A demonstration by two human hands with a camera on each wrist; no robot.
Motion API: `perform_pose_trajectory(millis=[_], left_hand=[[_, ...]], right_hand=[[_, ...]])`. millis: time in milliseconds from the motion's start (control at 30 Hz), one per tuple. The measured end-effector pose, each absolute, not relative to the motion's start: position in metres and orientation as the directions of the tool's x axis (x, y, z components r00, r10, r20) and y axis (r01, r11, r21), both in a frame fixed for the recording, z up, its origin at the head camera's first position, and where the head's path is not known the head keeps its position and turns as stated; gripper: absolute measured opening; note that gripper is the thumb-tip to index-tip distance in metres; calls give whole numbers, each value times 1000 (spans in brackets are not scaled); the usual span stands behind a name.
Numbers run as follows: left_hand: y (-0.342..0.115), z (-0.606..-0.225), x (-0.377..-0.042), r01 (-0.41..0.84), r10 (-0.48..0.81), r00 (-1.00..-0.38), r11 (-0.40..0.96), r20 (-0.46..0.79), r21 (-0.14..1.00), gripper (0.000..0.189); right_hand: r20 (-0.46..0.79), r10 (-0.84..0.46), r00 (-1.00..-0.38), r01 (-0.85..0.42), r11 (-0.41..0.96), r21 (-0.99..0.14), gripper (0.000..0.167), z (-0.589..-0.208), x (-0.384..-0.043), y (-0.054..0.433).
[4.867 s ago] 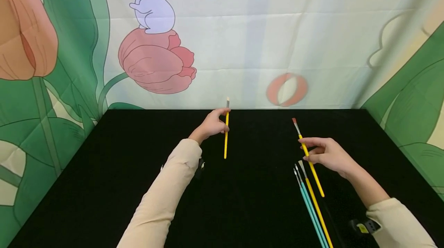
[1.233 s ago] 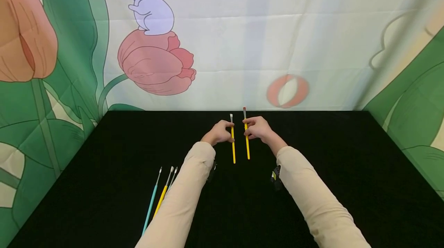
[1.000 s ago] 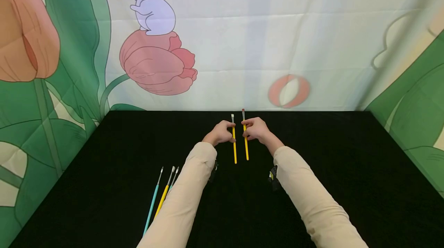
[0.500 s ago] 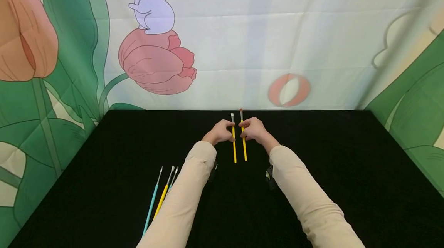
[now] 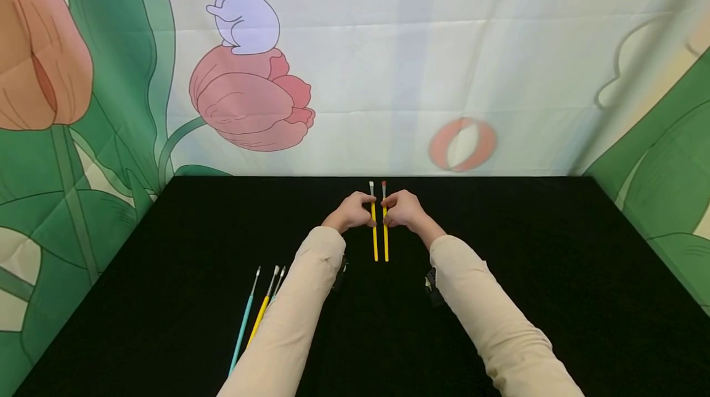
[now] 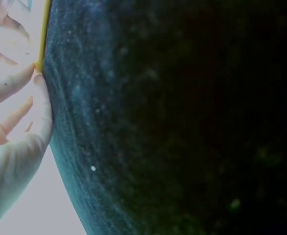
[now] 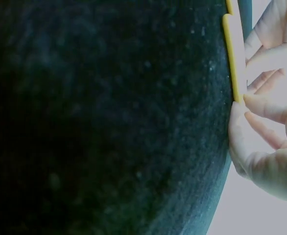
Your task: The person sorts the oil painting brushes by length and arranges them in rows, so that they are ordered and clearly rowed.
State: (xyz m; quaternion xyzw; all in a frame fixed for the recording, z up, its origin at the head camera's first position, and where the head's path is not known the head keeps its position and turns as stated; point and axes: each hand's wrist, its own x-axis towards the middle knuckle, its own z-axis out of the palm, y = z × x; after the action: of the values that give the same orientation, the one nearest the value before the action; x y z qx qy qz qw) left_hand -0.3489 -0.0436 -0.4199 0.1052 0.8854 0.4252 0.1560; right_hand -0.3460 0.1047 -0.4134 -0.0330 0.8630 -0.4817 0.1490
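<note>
In the head view my left hand [image 5: 350, 211] pinches a yellow-handled paintbrush with pale bristles [image 5: 375, 243] between thumb and fingers. Just right of it, my right hand [image 5: 407, 209] pinches another yellow-handled paintbrush with red bristles [image 5: 386, 244]. Both brushes point away from me, almost parallel, a narrow gap between them, their handle ends level. The left wrist view has thumb and finger meeting on a yellow handle [image 6: 44, 36]. Seen from the right wrist, fingertips hold a yellow handle [image 7: 233, 61], with the other handle's end showing just above.
To the left lie two turquoise paintbrushes, one in plain sight [image 5: 241, 332], and a yellow paintbrush [image 5: 259, 320]; my left sleeve [image 5: 299, 298] covers part of them. A black cloth-covered table [image 5: 554, 249] reaches back to a printed curtain [image 5: 355, 76].
My right hand has brought the red-bristled brush leftward beside the other, then slightly nearer me, levelling their ends. The three other brushes, on the right 4.9 s ago, lie on the left now.
</note>
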Motion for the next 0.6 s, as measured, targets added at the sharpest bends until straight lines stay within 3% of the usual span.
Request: perform_pose_trajectory(millis=[233, 600], left_hand=[[-49, -415, -350, 5, 332, -923, 516, -195, 857, 55], [-57, -383, -337, 88, 342, -930, 563, -134, 822, 40]], right_hand=[[-228, -208, -951, 88, 525, -847, 45, -405, -341, 108], [-205, -275, -939, 21, 550, -835, 41, -379, -325, 128]])
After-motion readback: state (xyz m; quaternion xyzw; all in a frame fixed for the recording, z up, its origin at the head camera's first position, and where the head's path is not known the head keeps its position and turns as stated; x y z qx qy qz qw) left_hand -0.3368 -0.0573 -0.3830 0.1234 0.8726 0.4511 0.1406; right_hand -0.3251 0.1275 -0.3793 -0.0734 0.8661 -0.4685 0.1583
